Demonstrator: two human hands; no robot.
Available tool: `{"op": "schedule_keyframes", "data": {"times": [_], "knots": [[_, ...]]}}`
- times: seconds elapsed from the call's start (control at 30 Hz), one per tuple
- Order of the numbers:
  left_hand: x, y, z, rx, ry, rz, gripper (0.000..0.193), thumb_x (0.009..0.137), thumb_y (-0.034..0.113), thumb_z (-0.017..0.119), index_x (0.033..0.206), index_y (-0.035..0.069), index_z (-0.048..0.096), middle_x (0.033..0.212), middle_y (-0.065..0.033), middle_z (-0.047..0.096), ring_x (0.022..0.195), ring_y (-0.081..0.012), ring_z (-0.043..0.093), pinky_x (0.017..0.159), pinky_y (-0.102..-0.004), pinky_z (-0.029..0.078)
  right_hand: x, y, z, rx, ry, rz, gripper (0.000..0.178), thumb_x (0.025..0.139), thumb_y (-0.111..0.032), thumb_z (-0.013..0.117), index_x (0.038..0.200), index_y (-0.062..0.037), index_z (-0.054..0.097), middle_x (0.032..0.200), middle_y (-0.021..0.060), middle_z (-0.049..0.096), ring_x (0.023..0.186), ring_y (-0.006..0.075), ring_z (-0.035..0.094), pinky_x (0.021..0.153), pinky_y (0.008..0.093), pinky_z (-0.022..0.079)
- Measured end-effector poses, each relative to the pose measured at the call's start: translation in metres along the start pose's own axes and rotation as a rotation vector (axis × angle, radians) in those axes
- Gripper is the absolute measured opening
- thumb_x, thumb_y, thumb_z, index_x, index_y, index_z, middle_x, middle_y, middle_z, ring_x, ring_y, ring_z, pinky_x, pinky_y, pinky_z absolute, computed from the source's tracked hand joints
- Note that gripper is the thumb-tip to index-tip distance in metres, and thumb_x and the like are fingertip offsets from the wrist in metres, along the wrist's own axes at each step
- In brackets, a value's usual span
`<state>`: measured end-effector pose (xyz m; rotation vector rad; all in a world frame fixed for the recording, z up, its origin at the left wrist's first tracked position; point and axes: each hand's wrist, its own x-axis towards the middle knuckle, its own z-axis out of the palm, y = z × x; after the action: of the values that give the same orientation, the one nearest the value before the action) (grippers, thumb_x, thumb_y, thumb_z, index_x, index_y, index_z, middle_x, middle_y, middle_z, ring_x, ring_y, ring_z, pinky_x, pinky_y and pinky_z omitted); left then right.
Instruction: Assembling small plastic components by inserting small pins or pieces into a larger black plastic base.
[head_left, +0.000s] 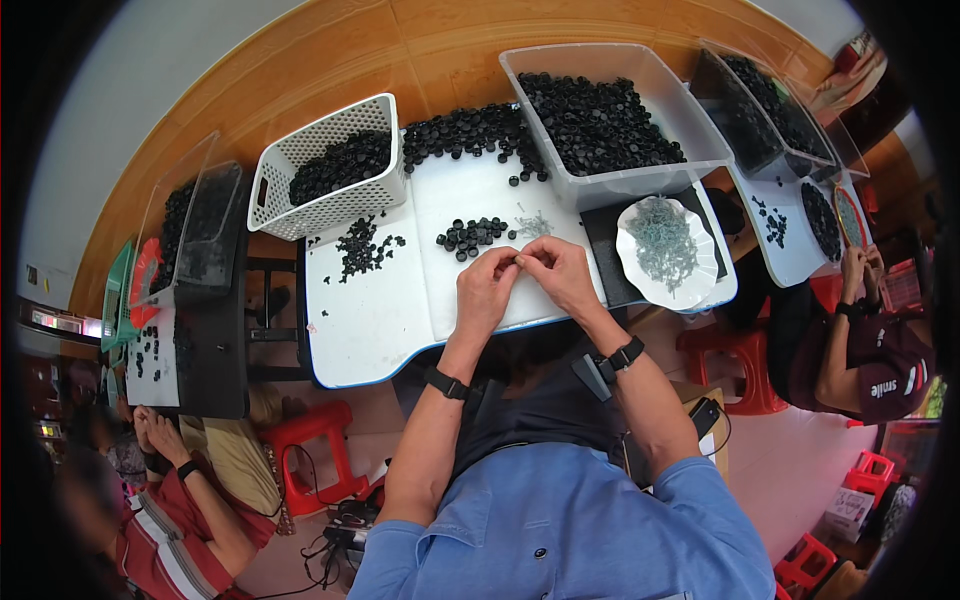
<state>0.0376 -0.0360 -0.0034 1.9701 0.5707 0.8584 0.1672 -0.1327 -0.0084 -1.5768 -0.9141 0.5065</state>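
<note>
Over the front part of the white table, my left hand (487, 287) and my right hand (557, 272) meet at the fingertips. Both are closed in a pinch; whatever they hold is too small to make out. Just beyond them lies a cluster of round black caps (470, 237), beside a little heap of thin greyish pins or screws (534, 224). To the right, a white scalloped plate (627, 245) bears a larger pile of such greenish-grey pieces (663, 247). Small black parts (366, 247) are scattered on the table's left side.
A white perforated basket (345, 200) and a clear plastic bin (640, 183), both holding black parts, stand at the back, with loose black caps (465, 130) between them. Co-workers sit at tables left (200, 500) and right (850, 350). Red stools (738, 365) stand nearby.
</note>
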Motion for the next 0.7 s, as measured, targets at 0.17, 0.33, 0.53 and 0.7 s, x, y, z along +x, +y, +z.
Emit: {"op": "schedule_keyframes", "data": {"times": [0.17,0.33,0.53,0.7], "knots": [[-0.003,0.000,0.003,-0.161,0.066,-0.076,0.016,0.093,0.005,0.075,0.108,0.001,0.070,0.091,-0.0120,0.077,0.076,-0.0185,0.074,0.071,-0.0321,0.058,0.000,0.001,-0.004,0.191,0.022,0.056,0.010,0.092,-0.008,0.075,0.098,0.0007,0.075,0.084,0.0028,0.074,0.075,0.0067,0.065,0.067,0.0225,0.051],[-0.001,0.000,0.002,-0.180,0.040,-0.071,0.017,0.093,0.005,0.075,0.109,0.002,0.071,0.092,-0.0097,0.077,0.076,-0.0136,0.071,0.070,-0.0290,0.056,0.001,0.008,-0.005,0.252,-0.001,0.055,0.012,0.093,-0.006,0.074,0.103,0.0006,0.076,0.089,0.0019,0.074,0.076,0.0062,0.065,0.068,0.0216,0.052],[-0.001,-0.001,-0.001,-0.163,0.021,-0.055,0.018,0.091,0.004,0.077,0.108,0.001,0.073,0.088,-0.0064,0.074,0.073,-0.0102,0.066,0.068,-0.0263,0.054,0.002,0.006,-0.005,0.354,-0.058,0.073,0.014,0.093,-0.003,0.073,0.105,0.0024,0.075,0.092,0.0050,0.075,0.080,0.0083,0.067,0.070,0.0239,0.056],[-0.001,-0.003,0.000,-0.157,0.018,-0.055,0.020,0.090,0.003,0.077,0.110,0.001,0.074,0.089,-0.0062,0.073,0.073,-0.0100,0.065,0.067,-0.0262,0.053,0.005,0.009,-0.009,0.377,-0.100,0.067,0.013,0.092,-0.002,0.073,0.105,0.0031,0.074,0.093,0.0061,0.075,0.081,0.0097,0.069,0.071,0.0241,0.056]]}}
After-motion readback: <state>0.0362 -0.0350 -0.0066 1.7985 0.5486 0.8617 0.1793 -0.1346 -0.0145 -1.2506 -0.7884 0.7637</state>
